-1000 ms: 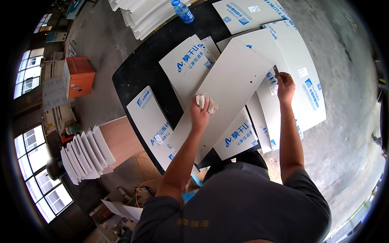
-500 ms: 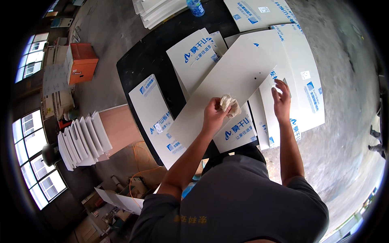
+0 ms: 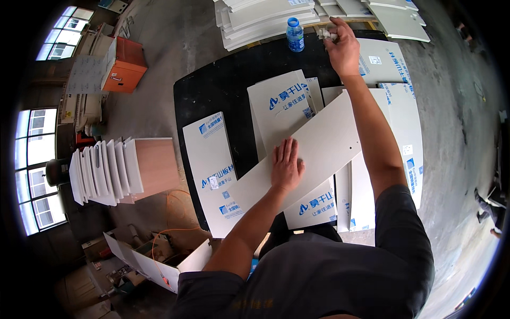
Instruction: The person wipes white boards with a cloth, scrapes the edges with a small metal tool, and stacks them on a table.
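My left hand [image 3: 287,168] lies flat on a long pale board [image 3: 320,139] with small dark holes near its right end; its fingers are stretched out and hold nothing. The board lies slantwise over other panels on the black table [image 3: 207,87]. My right arm reaches to the far side, where my right hand [image 3: 344,49] is closed on a crumpled whitish rag [image 3: 326,34]. A blue plastic bottle [image 3: 295,36] stands just left of that hand. Beneath and around the board are white panels with blue print, among them a far-middle panel [image 3: 276,106] and a left panel [image 3: 210,170].
Beyond the table is a stack of white boards [image 3: 265,21] on a wooden support. To the left, several upright panels [image 3: 106,170] lean together by a brown board [image 3: 158,165]. An orange cabinet [image 3: 126,65] and an orange hose [image 3: 169,229] are also there.
The rag has passed from my left hand to my right, which has moved to the far side. My left hand now lies open on the board. The view has shifted, showing more beyond the table.
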`<state>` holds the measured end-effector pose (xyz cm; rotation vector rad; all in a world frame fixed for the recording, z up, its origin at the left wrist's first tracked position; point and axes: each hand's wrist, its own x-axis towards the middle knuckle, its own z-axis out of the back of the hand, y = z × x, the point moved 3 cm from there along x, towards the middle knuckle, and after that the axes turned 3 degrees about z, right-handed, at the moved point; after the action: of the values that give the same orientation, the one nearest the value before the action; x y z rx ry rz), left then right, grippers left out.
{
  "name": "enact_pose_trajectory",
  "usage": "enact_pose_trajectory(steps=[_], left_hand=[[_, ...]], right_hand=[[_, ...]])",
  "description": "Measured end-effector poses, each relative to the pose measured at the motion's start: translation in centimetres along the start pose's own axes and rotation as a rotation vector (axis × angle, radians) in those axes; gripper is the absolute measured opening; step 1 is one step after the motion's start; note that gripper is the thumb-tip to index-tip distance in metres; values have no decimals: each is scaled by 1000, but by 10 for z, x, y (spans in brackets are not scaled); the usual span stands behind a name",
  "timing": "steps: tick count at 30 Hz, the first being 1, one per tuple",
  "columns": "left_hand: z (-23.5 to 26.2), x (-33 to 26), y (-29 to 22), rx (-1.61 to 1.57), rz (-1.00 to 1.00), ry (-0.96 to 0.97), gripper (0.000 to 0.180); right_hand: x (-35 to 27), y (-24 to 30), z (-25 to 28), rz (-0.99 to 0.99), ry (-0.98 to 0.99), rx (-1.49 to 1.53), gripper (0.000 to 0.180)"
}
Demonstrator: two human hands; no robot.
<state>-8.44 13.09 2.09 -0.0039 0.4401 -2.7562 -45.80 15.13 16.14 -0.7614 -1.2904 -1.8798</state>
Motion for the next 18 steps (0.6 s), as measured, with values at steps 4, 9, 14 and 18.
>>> enact_pose_trajectory(steps=[4,9,14,18], left_hand=[[-2,-2,2,-19,10,-7,79],[2,3,0,-55,23,14,77],[7,-2,5,-77,51,11,75],[7,2,3,-50,48,27,75]], right_hand=[[72,-34,-96,-5,213,-144,27],[46,-81,-178,218,405,-325,34],[25,-76,-203,34,707,-610,34],[27,-90,-202,158,695,-565,33]])
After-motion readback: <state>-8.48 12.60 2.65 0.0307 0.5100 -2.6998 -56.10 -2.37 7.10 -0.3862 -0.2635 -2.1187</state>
